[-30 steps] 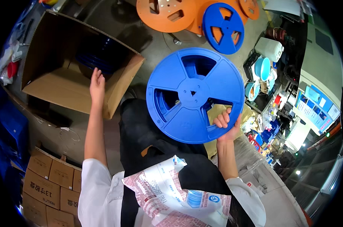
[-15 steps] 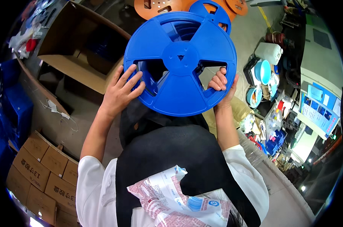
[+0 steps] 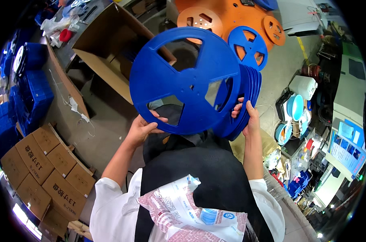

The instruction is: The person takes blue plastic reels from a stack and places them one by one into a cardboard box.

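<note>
Gripping the blue reels (image 3: pixel 191 80) from both sides, the left hand (image 3: pixel 144 128) curls its fingers on the lower rim. The right hand (image 3: pixel 247 117) pinches the stack's edge.

Perhaps six blue reels (image 3: pixel 191 80) are in hand, one blue reel (image 3: pixel 247 47) and three orange discs (image 3: pixel 199 20) lie beyond, plus one open carton (image 3: pixel 106 44).

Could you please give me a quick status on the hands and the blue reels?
Left hand grips front reel at its lower edge. Right hand holds the reel stack behind it. Open box beyond, nothing blocking.
</note>
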Demonstrator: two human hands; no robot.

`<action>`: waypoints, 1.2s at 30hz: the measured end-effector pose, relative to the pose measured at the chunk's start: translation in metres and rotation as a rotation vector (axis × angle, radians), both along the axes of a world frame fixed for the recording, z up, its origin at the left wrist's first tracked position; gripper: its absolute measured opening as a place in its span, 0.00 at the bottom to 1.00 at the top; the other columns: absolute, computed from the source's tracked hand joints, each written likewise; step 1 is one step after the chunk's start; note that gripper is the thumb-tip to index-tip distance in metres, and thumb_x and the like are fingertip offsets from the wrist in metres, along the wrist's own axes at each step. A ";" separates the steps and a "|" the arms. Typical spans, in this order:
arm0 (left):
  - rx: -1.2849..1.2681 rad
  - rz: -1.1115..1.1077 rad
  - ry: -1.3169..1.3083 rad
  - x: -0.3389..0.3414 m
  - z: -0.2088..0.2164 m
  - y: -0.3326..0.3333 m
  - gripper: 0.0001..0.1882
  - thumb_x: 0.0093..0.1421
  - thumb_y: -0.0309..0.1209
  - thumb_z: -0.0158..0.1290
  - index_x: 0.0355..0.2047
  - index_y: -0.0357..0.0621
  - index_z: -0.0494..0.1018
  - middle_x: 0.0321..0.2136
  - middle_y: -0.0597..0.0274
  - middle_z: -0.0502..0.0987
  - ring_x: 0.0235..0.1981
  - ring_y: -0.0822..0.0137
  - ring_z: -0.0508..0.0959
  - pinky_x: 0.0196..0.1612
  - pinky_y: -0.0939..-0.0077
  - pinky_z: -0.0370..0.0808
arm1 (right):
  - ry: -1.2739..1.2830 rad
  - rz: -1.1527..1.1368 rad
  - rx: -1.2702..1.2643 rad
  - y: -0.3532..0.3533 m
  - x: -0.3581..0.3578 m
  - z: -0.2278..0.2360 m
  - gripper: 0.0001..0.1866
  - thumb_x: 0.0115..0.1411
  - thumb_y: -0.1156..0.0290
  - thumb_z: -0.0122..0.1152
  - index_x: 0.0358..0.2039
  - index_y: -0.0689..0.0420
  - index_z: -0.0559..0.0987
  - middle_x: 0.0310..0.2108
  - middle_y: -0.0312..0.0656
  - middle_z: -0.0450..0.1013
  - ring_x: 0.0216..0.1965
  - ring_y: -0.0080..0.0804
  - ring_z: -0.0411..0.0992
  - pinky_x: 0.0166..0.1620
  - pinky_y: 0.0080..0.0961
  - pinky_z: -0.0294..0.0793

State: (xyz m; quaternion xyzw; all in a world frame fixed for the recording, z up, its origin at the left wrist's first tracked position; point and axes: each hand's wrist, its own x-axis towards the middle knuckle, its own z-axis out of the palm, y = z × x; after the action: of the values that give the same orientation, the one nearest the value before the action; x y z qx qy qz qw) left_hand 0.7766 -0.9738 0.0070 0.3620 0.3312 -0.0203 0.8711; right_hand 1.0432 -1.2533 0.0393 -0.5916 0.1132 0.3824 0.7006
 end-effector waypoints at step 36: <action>0.691 0.270 0.988 0.070 -0.438 0.189 0.16 0.59 0.21 0.48 0.48 0.43 0.67 0.39 0.59 0.76 0.33 0.62 0.77 0.36 0.65 0.74 | 0.206 -0.165 -0.427 0.125 -0.033 -0.086 0.21 0.64 0.59 0.52 0.50 0.63 0.69 0.33 0.45 0.74 0.32 0.34 0.76 0.37 0.30 0.78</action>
State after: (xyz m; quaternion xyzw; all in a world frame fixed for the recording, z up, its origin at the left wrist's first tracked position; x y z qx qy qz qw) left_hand 0.8465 -0.7849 -0.4306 0.5257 0.7260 0.0333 0.4420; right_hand 1.0103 -1.1284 -0.0464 -0.6730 0.3102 0.3498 0.5731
